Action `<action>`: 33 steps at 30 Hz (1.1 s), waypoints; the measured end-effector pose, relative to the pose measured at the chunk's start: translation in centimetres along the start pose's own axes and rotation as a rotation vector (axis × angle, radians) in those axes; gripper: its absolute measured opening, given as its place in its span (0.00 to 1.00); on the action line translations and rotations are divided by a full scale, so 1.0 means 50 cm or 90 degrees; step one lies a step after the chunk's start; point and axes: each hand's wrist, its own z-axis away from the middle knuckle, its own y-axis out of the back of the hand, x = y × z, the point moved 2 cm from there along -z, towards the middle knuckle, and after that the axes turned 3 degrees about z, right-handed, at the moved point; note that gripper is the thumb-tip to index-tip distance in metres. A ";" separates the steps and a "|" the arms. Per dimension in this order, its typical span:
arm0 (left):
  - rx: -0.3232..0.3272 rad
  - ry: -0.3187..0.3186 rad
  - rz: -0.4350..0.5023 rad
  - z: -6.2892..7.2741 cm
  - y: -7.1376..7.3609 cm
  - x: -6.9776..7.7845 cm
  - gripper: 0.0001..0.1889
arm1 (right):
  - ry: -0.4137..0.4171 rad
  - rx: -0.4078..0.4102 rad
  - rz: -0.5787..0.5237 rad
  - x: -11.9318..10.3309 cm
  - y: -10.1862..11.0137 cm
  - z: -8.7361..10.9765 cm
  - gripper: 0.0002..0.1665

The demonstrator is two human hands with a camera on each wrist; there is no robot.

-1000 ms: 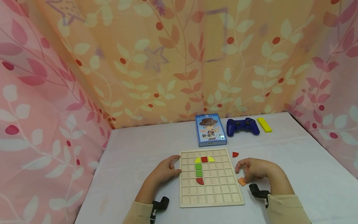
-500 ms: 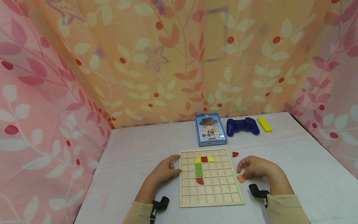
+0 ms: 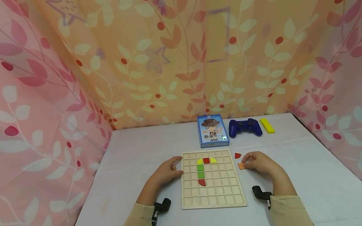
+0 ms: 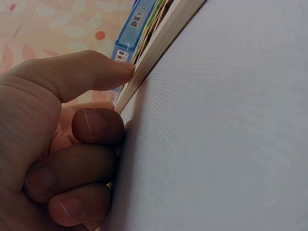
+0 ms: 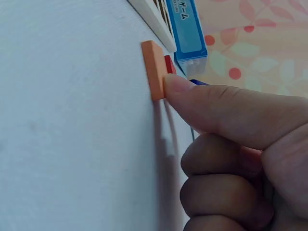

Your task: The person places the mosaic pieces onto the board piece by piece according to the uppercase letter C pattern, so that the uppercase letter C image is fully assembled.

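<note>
In the head view my left hand (image 3: pixel 166 171) rests at the left edge of a pale wooden grid board (image 3: pixel 223 191), thumb and forefinger touching it. In the left wrist view its other fingers are curled inward below the thumb. My right hand (image 3: pixel 260 162) pinches an orange square tile (image 3: pixel 241 166) by its edge, just right of the board. The right wrist view shows the thumb on that orange tile (image 5: pixel 153 70). A red quarter-round tile (image 3: pixel 238 155) lies just beyond it. On the board are red, yellow and green tiles (image 3: pixel 200 174), forming a hook shape.
Behind the board lies a blue game box (image 3: pixel 213 130). To its right are a dark blue game controller (image 3: pixel 245 128) and a yellow bar (image 3: pixel 267 125). Floral curtains (image 3: pixel 158 78) enclose the white table (image 3: pixel 135 150) at the back and sides.
The right hand has moved away from me, toward the red quarter-round tile, bringing the orange tile along the board's right side. The left hand and board have stayed put.
</note>
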 end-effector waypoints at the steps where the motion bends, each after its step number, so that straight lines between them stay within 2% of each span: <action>1: 0.001 -0.001 -0.001 0.000 0.000 0.000 0.36 | 0.003 0.005 0.007 0.001 0.000 -0.002 0.07; 7: 0.004 -0.002 -0.006 -0.002 0.001 -0.003 0.36 | -0.008 0.036 0.050 0.005 0.000 -0.012 0.14; 12: 0.005 -0.001 -0.008 -0.003 0.001 -0.004 0.36 | -0.041 0.017 0.011 0.009 -0.002 -0.011 0.24; 19: -0.002 0.000 0.000 -0.002 0.002 -0.002 0.36 | -0.007 0.009 -0.002 0.012 -0.004 -0.010 0.20; 23: 0.000 0.000 -0.004 -0.002 0.001 -0.003 0.36 | -0.017 0.013 -0.007 0.015 -0.007 -0.014 0.20; 26: -0.001 -0.001 -0.003 -0.002 0.002 -0.003 0.36 | -0.004 0.016 0.005 0.015 -0.006 -0.014 0.19; 33: -0.003 -0.004 -0.004 -0.002 0.002 -0.003 0.35 | -0.010 0.030 0.017 0.002 0.009 -0.008 0.20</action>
